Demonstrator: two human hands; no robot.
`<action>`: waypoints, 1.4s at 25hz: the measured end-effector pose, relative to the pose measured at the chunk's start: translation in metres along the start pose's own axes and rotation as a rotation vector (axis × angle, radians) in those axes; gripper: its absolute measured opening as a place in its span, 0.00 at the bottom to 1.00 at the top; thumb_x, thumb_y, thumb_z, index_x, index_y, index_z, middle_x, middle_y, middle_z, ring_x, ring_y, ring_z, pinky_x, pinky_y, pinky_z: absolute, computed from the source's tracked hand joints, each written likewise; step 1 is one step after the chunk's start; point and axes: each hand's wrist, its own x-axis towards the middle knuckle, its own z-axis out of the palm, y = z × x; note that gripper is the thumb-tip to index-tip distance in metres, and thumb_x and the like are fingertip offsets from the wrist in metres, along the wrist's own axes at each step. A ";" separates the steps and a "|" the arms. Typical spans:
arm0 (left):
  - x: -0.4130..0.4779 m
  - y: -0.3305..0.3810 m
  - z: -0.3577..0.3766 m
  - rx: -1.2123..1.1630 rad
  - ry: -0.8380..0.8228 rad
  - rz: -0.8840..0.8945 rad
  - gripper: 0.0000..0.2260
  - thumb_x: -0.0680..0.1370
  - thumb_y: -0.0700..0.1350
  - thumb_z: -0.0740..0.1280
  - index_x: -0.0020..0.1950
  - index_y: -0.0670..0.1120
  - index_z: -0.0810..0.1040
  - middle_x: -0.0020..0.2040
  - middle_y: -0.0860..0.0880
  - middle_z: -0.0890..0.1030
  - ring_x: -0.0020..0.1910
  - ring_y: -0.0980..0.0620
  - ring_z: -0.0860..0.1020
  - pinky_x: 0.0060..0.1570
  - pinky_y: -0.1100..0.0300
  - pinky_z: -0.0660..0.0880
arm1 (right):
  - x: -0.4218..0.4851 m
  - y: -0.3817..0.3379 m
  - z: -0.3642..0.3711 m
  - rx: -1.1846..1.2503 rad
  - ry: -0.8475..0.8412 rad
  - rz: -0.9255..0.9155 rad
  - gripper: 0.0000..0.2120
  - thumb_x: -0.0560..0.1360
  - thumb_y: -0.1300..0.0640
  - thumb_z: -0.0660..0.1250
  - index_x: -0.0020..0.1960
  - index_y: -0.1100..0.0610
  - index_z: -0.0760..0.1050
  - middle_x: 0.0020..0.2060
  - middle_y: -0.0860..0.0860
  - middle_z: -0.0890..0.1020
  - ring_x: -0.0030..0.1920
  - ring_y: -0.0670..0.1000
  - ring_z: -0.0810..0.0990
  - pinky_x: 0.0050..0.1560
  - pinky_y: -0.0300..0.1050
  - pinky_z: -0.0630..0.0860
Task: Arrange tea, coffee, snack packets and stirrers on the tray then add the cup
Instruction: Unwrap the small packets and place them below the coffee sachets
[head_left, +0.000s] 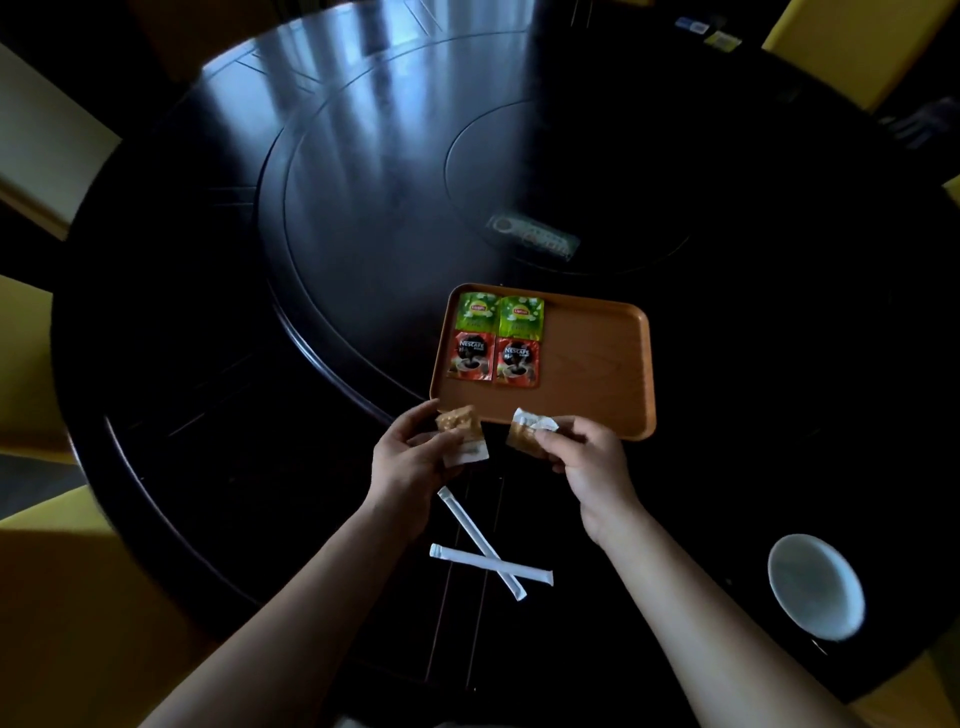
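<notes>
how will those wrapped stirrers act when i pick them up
The stirrers look thin and paper-wrapped, so probably very light. They lie flat on the glossy table, so may slide when pinched. They cross, so lifting one may nudge the other.

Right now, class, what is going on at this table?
A person's left hand holds one snack packet and the right hand holds a second snack packet at the near edge of the orange tray. Two Lipton tea packets and two Nescafe coffee packets lie on its left side. Two wrapped stirrers lie crossed on the dark table, and the white cup sits to the right, off the tray.
</notes>
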 end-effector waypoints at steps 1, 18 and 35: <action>0.008 0.004 0.001 0.033 0.023 0.007 0.20 0.72 0.31 0.72 0.63 0.45 0.79 0.51 0.38 0.84 0.46 0.40 0.85 0.46 0.48 0.83 | 0.006 -0.003 0.001 -0.003 0.033 0.000 0.06 0.72 0.63 0.71 0.49 0.57 0.81 0.44 0.55 0.85 0.42 0.52 0.83 0.40 0.44 0.77; 0.067 0.010 0.023 0.986 0.268 0.270 0.02 0.71 0.51 0.73 0.42 0.54 0.84 0.39 0.58 0.84 0.40 0.56 0.83 0.40 0.52 0.82 | 0.082 -0.003 0.007 -0.711 0.186 -0.155 0.06 0.72 0.54 0.72 0.40 0.52 0.76 0.37 0.49 0.82 0.39 0.54 0.81 0.39 0.51 0.79; 0.088 0.005 -0.015 1.705 -0.259 0.923 0.15 0.78 0.56 0.60 0.56 0.55 0.82 0.64 0.51 0.81 0.57 0.46 0.79 0.50 0.50 0.74 | 0.086 0.004 0.003 -0.664 0.003 -0.188 0.06 0.71 0.60 0.75 0.42 0.56 0.78 0.39 0.50 0.82 0.42 0.52 0.81 0.40 0.45 0.74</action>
